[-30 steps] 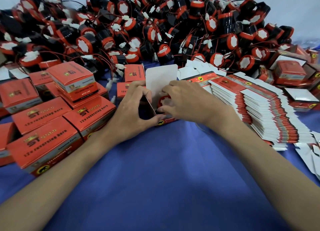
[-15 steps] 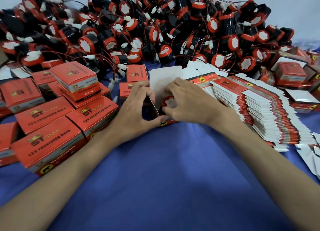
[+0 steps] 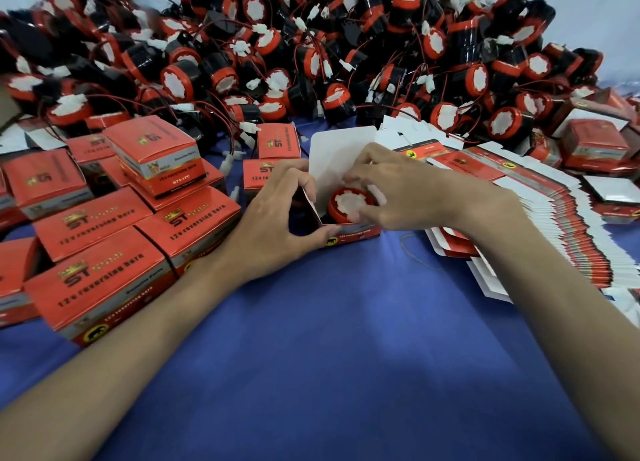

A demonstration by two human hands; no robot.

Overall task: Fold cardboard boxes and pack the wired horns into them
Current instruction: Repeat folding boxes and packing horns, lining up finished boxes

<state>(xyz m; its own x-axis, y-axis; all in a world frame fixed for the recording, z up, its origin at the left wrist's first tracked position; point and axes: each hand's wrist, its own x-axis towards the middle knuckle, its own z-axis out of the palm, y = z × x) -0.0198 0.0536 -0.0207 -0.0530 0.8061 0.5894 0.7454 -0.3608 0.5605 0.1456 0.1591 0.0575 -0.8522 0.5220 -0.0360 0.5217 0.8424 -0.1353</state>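
**Left hand [image 3: 273,218] steadies an open box [image 3: 353,234], right hand [image 3: 415,190] on the horn [image 3: 349,202] inside**

The left hand grips the box by its left side. Its thumb presses the near corner and its fingers curl over the raised side flap. The right hand reaches in from the right, fingers and thumb curled round the top of the horn. Something small and white sits at its fingertips, too blurred to make out.

The box stands on the blue cloth [image 3: 329,339] in the middle of the scene, its white lid flap [image 3: 339,152] upright on the far side. The horn sits inside it, red rim and white face turned up.

To the left, closed orange boxes [image 3: 97,277] lie close together, some stacked on others. To the right, a long row of flat unfolded boxes [image 3: 554,225] fans out, its near end just beside the right wrist. Across the far side lies a heap of loose horns [image 3: 311,55], black and red, with thin wires and white plugs tangled among them.
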